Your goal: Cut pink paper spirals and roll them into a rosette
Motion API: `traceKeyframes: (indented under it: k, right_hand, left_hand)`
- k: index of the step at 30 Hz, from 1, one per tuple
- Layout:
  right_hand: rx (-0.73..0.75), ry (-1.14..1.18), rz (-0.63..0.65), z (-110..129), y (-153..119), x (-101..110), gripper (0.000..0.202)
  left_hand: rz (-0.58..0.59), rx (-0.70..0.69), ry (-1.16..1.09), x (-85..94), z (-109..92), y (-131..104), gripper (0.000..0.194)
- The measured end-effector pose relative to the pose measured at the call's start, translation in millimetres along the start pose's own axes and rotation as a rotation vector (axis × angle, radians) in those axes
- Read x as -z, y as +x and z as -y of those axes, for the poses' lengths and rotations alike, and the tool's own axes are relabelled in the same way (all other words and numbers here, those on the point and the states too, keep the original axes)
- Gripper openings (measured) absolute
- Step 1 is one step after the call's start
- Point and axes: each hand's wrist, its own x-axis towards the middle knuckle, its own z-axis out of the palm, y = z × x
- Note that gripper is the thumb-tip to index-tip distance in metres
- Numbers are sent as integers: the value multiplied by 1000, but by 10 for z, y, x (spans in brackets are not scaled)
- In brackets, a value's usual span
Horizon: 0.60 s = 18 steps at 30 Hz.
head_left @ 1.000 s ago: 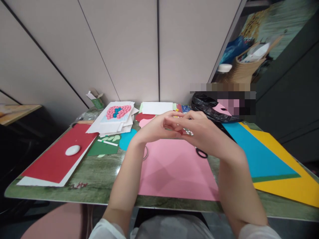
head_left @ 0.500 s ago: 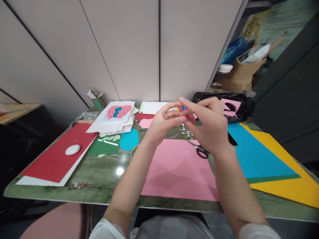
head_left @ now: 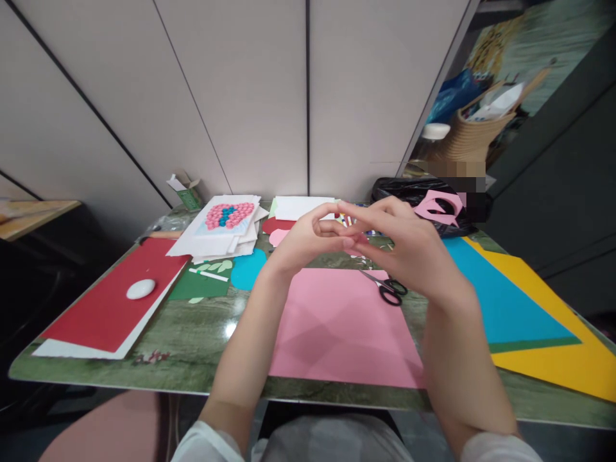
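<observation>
Both hands are raised in front of me, over the far part of a pink sheet [head_left: 346,327], with their fingertips meeting. My left hand [head_left: 310,237] is curved, its thumb apart from the fingers. From the other side my right hand [head_left: 404,240] reaches in, fingers spread and bent against the left fingertips. Nothing is visibly held in either; a small pink patch shows between the fingertips, and whether it lies behind them is unclear. Black-handled scissors [head_left: 391,293] rest on the sheet's right edge, below my right hand.
A red sheet [head_left: 115,295] bears a white oval object [head_left: 141,289]. Behind lie papers with a pink-and-blue dotted picture [head_left: 230,217] and a blue cutout [head_left: 249,269]. Blue [head_left: 510,295] and yellow [head_left: 587,346] sheets lie right; a pink paper scrap [head_left: 440,206] rests on a black bag [head_left: 394,187].
My right hand has lowered slightly and its wrist has swung right, uncovering more of the scissors. My left hand has shifted slightly left. The fingertips still meet.
</observation>
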Motion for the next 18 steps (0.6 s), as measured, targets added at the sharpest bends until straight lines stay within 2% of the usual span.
traceKeyframes:
  k: [6, 10, 13, 18]
  right_hand:
    - [-78, 30, 266, 17, -15, 24, 49]
    - [-12, 54, 385, 7, -4, 16, 46]
    - [-35, 30, 335, 1, -8, 9, 48]
    - [-39, -60, 111, 7, -1, -9, 51]
  left_hand:
    - [103, 54, 260, 26, -62, -39, 40]
    - [160, 43, 463, 17, -81, -49, 31]
    - [132, 29, 438, 8, -58, -35, 31]
    - [-47, 30, 244, -35, -34, -16, 37]
